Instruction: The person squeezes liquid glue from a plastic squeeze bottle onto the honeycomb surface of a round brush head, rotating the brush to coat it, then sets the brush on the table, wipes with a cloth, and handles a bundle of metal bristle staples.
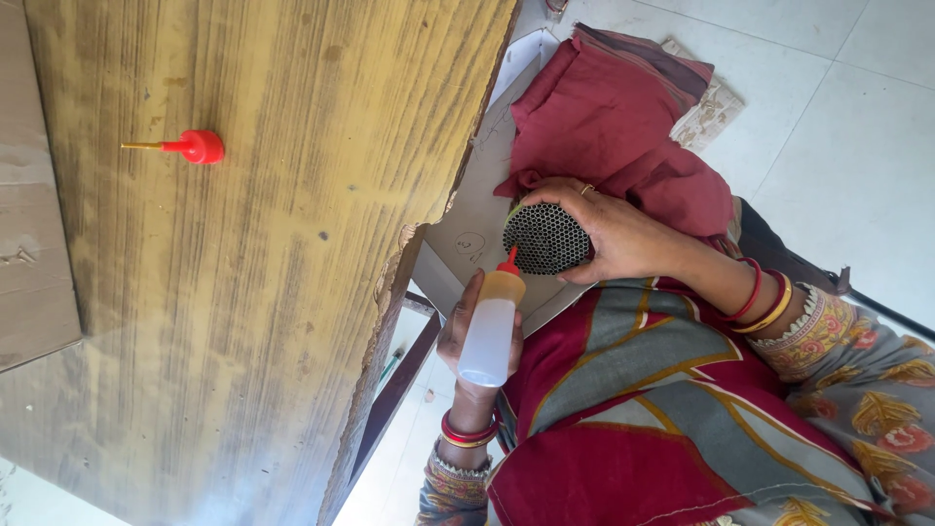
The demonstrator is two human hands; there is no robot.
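Note:
My left hand (466,336) is closed around a small squeeze bottle (490,331) with a pale body, an orange top and a red nozzle. The nozzle tip touches the end face of a round bundle of thin dark tubes (545,239), which looks like a honeycomb. My right hand (618,234) grips that bundle from the side, over my lap. Both wrists wear red and gold bangles. A sheet of grey cardboard (477,209) lies beneath the bundle.
A worn wooden table top (263,292) fills the left side, with a loose red nozzle cap (195,146) lying on it. A folded dark red cloth (614,117) rests beyond the bundle. White floor tiles (838,127) lie at the upper right.

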